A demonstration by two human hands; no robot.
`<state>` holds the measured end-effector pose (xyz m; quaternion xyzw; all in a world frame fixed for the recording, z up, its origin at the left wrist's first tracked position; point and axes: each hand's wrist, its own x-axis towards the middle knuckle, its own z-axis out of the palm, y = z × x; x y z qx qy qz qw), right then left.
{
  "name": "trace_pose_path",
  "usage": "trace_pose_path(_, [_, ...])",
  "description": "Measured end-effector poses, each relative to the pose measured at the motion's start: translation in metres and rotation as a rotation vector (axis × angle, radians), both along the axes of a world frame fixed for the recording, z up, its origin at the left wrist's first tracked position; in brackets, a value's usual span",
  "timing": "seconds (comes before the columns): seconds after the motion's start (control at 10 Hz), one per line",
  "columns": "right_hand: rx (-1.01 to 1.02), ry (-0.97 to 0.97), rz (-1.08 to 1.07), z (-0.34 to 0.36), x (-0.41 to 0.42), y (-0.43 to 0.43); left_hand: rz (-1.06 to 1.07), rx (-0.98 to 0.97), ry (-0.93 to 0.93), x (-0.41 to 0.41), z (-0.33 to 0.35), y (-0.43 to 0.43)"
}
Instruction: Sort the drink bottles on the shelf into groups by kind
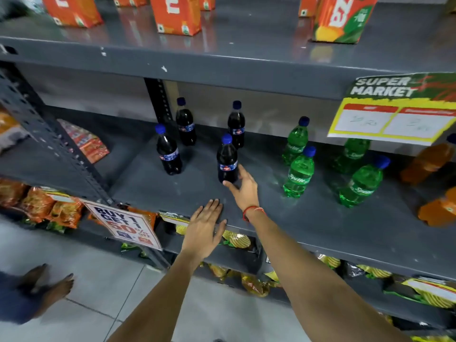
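Several dark cola bottles with blue caps stand together on the grey shelf [192, 191]; the nearest cola bottle [227, 161] is at the front. Right of them stand several green Sprite bottles [299, 172], and two orange drink bottles [430, 160] are at the far right. My right hand [243, 186] is at the base of the nearest cola bottle, fingers spread, thumb and fingertips touching or just off it. My left hand [203, 230] lies flat and open on the shelf's front edge, holding nothing.
An upper shelf [222, 70] carries orange juice cartons [176, 14]. A yellow price sign [394, 112] hangs over the right bottles. Snack packets [49, 208] fill the lower shelf, beside a "Buy 1 Get 1" sign [123, 225]. A person's bare feet [49, 282] are on the tiled floor.
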<state>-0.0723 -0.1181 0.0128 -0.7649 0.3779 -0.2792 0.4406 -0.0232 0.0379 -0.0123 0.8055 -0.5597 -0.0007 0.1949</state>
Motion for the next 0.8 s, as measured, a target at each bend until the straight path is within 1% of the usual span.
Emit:
trace_pose_path(0.5, [-0.043, 0.014, -0.092, 0.004, 0.016, 0.005, 0.033, -0.059, 0.012, -0.002, -0.007, 0.0])
trace_pose_path(0.6, [-0.026, 0.023, -0.092, 0.011, 0.01, 0.01, 0.019, -0.035, 0.06, 0.002, -0.004, 0.001])
trace_pose_path(0.7, [-0.066, -0.004, -0.097, 0.014, -0.005, 0.01, -0.007, -0.054, 0.158, 0.007, 0.004, 0.001])
trace_pose_path(0.8, [-0.17, 0.04, -0.083, 0.018, -0.027, 0.014, 0.011, -0.023, 0.315, 0.017, 0.025, 0.003])
